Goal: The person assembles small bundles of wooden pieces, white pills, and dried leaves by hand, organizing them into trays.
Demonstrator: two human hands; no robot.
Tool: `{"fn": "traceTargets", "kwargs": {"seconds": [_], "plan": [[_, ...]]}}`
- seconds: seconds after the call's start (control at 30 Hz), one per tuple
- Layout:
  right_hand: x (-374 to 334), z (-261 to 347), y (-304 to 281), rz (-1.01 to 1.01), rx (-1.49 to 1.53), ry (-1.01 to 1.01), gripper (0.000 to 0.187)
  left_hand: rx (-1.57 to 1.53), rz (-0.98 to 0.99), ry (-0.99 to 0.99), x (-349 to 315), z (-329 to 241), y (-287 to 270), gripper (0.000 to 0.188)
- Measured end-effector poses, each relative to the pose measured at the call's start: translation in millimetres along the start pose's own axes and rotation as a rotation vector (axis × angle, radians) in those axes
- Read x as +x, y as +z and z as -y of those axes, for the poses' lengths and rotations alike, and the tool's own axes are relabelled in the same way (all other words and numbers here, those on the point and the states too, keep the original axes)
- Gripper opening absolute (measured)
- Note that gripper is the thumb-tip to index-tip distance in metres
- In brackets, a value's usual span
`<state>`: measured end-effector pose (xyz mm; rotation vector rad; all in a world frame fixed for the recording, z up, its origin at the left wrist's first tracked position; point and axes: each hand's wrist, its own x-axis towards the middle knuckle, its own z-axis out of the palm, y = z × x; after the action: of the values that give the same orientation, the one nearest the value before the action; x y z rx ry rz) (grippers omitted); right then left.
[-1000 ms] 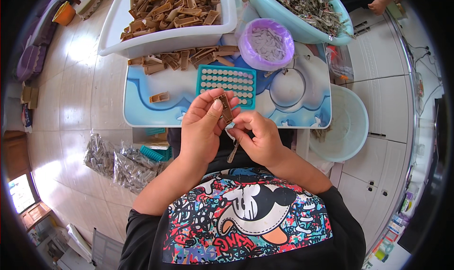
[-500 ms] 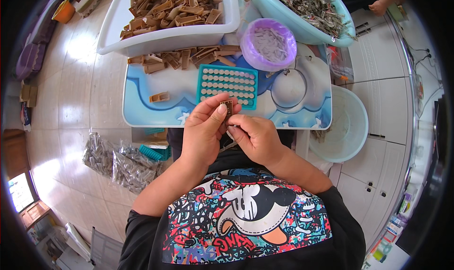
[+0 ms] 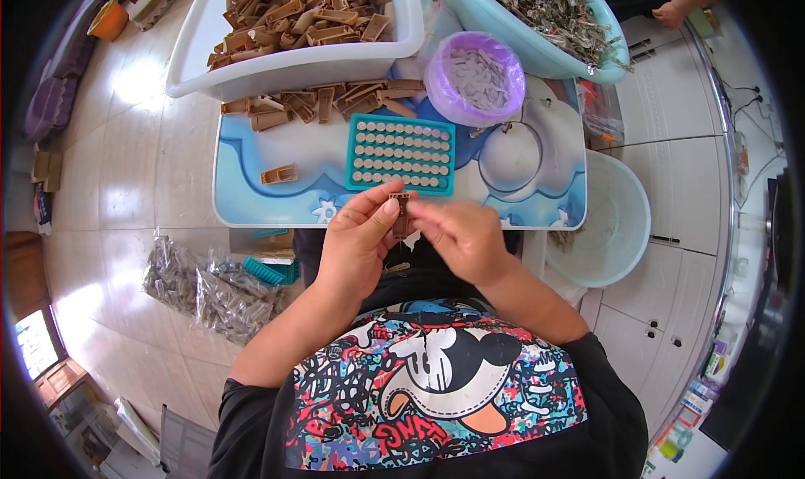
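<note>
My left hand (image 3: 359, 232) pinches a small brown plastic housing (image 3: 401, 219) between thumb and fingers, just off the table's front edge. Its hollow end points up and away from me. Close on its right is my right hand (image 3: 465, 238), smeared by motion; its fingertips reach toward the housing, and I cannot tell if they grip anything. Just beyond my hands lies a teal tray (image 3: 350, 154) with rows of small round pale pieces. One loose brown housing (image 3: 279, 175) rests on the table left of the tray.
A white tub (image 3: 285, 78) heaped with brown housings stands at the back left, with more spilled before it. Behind right are a purple-lined bowl (image 3: 438, 102) of clear pieces and a light-blue basin (image 3: 537, 56). Bagged parts (image 3: 239, 295) sit on the floor at left.
My right hand has drawn slightly to the right, away from the brown housing, uncovering more of it. My left hand still holds the housing, now turned more upright in view.
</note>
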<state>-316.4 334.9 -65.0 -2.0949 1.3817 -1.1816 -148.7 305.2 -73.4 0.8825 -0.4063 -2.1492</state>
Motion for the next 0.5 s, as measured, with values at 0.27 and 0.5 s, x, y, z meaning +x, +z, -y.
{"fn": "traceTargets", "kwargs": {"seconds": [0.27, 0.5], "plan": [[12.9, -30.4, -7.8, -0.101, -0.349, 0.060, 0.017, 0.003, -0.084, -0.061, 0.3, -0.9, 7.7, 0.028], [13.6, -27.4, -5.3, -0.092, -0.276, 0.043, 0.013, -0.002, -0.108, -0.071, 3.5, 0.9, 3.7, 0.023]]}}
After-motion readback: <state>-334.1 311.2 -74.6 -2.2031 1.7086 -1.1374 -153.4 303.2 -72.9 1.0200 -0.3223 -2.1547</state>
